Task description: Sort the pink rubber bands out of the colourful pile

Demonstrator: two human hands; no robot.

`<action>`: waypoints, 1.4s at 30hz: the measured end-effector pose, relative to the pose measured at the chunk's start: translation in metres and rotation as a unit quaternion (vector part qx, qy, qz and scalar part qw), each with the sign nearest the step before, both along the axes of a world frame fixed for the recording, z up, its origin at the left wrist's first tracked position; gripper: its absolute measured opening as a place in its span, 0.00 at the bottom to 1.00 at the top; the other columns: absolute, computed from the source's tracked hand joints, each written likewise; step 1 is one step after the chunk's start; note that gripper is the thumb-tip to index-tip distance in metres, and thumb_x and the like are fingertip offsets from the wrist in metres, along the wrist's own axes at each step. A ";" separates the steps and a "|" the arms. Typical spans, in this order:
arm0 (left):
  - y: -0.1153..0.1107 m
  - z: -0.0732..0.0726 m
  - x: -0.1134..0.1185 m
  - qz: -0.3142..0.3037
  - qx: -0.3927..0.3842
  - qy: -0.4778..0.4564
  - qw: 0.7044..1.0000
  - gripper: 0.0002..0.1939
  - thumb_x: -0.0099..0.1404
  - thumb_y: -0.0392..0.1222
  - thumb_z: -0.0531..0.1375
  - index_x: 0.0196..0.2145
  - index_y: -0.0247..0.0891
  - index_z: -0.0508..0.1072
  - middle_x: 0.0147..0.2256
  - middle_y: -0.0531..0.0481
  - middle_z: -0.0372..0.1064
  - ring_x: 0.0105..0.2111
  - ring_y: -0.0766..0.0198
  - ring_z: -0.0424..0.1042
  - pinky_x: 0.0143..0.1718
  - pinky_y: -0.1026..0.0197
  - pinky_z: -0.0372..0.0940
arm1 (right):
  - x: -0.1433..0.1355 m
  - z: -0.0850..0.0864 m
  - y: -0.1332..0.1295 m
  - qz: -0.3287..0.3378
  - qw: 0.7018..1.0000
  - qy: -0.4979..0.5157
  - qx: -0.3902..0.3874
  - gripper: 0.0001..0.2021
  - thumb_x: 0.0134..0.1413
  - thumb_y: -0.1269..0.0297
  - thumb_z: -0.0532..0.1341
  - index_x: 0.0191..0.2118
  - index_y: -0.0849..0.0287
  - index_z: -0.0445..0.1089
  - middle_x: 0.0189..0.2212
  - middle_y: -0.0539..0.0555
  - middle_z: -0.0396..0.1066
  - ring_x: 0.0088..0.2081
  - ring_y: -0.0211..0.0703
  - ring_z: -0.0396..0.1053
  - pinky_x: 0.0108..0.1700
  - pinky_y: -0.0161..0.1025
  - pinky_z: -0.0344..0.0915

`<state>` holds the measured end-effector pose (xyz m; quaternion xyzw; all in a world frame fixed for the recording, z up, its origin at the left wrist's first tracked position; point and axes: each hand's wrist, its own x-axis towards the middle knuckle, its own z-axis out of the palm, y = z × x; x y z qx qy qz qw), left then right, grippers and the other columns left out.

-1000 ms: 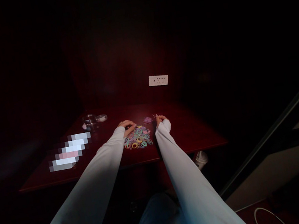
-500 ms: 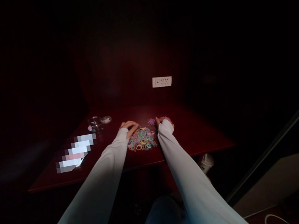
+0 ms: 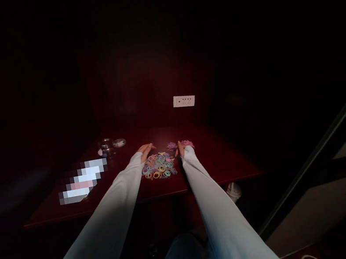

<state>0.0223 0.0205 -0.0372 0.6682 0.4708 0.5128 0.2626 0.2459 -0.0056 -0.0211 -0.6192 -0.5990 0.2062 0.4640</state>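
A loose pile of small multicoloured hair ties (image 3: 159, 167) lies on the dark red table between my forearms. My left hand (image 3: 146, 150) is at the far left edge of that pile, its fingers stretched out and holding nothing I can see. Close to the pile's right far side is my right hand (image 3: 180, 148), with thumb and fingers apart. It sits between a small purple heap of hair ties (image 3: 171, 146) on its left and a pink heap of hair ties (image 3: 188, 143) on its right. The sleeve partly covers the pink heap.
A clear jar (image 3: 107, 148) and a round lid (image 3: 119, 143) stand at the back left of the table (image 3: 225, 160). A pixelated bright phone-like object (image 3: 83, 181) lies left of my left arm. On the back wall is a white socket (image 3: 184, 100).
My right hand has shifted left from the pink heap, which now shows more. My left fingers have drawn back from the mixed pile. The whole view has shifted slightly.
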 end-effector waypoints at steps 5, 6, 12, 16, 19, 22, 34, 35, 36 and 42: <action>-0.007 0.003 0.001 -0.076 -0.051 -0.053 0.994 0.39 0.61 0.77 0.51 0.37 0.38 0.81 0.53 0.40 0.77 0.54 0.46 0.74 0.62 0.46 0.64 | -0.004 0.012 -0.016 0.029 0.991 -0.101 -0.082 0.29 0.71 0.50 0.50 0.23 0.57 0.77 0.14 0.46 0.60 0.22 0.36 0.62 0.31 0.34 0.58; -0.008 0.004 0.000 -0.090 -0.065 -0.066 0.992 0.41 0.59 0.79 0.51 0.37 0.37 0.81 0.55 0.39 0.77 0.53 0.46 0.75 0.61 0.45 0.65 | -0.005 0.014 -0.020 0.033 0.989 -0.120 -0.086 0.28 0.70 0.51 0.52 0.24 0.56 0.78 0.15 0.47 0.62 0.23 0.36 0.63 0.34 0.33 0.60; -0.015 0.007 -0.001 -0.132 -0.107 -0.102 0.980 0.43 0.59 0.81 0.50 0.40 0.38 0.81 0.59 0.39 0.74 0.55 0.43 0.75 0.55 0.45 0.69 | -0.004 0.014 -0.023 0.083 0.991 -0.075 -0.072 0.26 0.70 0.51 0.51 0.27 0.56 0.78 0.22 0.50 0.72 0.28 0.38 0.70 0.37 0.33 0.63; -0.013 0.005 0.000 -0.105 -0.045 -0.079 0.990 0.40 0.67 0.75 0.44 0.40 0.39 0.81 0.59 0.41 0.74 0.62 0.47 0.70 0.65 0.45 0.61 | -0.002 0.008 -0.013 0.020 0.999 -0.021 -0.030 0.25 0.70 0.54 0.48 0.28 0.58 0.75 0.24 0.51 0.73 0.29 0.41 0.70 0.34 0.34 0.63; -0.007 0.002 0.000 -0.068 0.018 -0.040 0.997 0.38 0.69 0.70 0.42 0.39 0.40 0.81 0.57 0.42 0.76 0.61 0.50 0.70 0.69 0.48 0.55 | -0.001 0.004 -0.012 -0.045 0.992 -0.112 0.043 0.17 0.68 0.62 0.51 0.35 0.59 0.76 0.36 0.56 0.78 0.41 0.46 0.72 0.47 0.38 0.65; -0.004 -0.002 0.001 -0.022 0.024 -0.026 0.999 0.37 0.70 0.69 0.41 0.35 0.41 0.81 0.54 0.41 0.77 0.59 0.50 0.71 0.68 0.48 0.58 | -0.003 0.001 -0.022 -0.047 0.974 -0.213 0.053 0.13 0.67 0.65 0.54 0.43 0.59 0.77 0.48 0.61 0.77 0.52 0.51 0.70 0.57 0.44 0.62; -0.052 -0.018 -0.003 0.061 0.045 0.163 0.984 0.29 0.74 0.59 0.45 0.52 0.43 0.80 0.64 0.46 0.68 0.68 0.48 0.59 0.71 0.45 0.55 | -0.001 -0.002 -0.093 -0.067 0.939 -0.337 0.002 0.21 0.71 0.62 0.50 0.60 0.60 0.71 0.59 0.64 0.72 0.58 0.56 0.67 0.57 0.47 0.62; -0.060 -0.020 -0.004 0.056 0.067 0.190 0.978 0.28 0.74 0.57 0.46 0.56 0.45 0.78 0.67 0.48 0.64 0.70 0.49 0.57 0.71 0.46 0.55 | -0.001 -0.002 -0.097 -0.068 0.937 -0.342 -0.003 0.21 0.70 0.64 0.49 0.61 0.60 0.71 0.58 0.64 0.72 0.57 0.56 0.67 0.56 0.47 0.63; -0.067 -0.022 -0.004 0.058 0.075 0.214 0.972 0.27 0.74 0.56 0.47 0.60 0.47 0.75 0.70 0.49 0.59 0.71 0.49 0.54 0.71 0.47 0.55 | 0.000 -0.002 -0.102 -0.066 0.935 -0.348 -0.010 0.22 0.69 0.65 0.49 0.62 0.60 0.70 0.58 0.63 0.72 0.57 0.56 0.68 0.56 0.46 0.63; -0.113 -0.019 -0.008 0.125 0.048 0.315 0.940 0.33 0.71 0.55 0.53 0.70 0.43 0.63 0.74 0.44 0.48 0.74 0.45 0.48 0.72 0.45 0.50 | 0.003 0.005 -0.120 0.010 0.936 -0.352 -0.026 0.28 0.66 0.65 0.52 0.70 0.62 0.61 0.64 0.61 0.68 0.64 0.52 0.64 0.64 0.43 0.59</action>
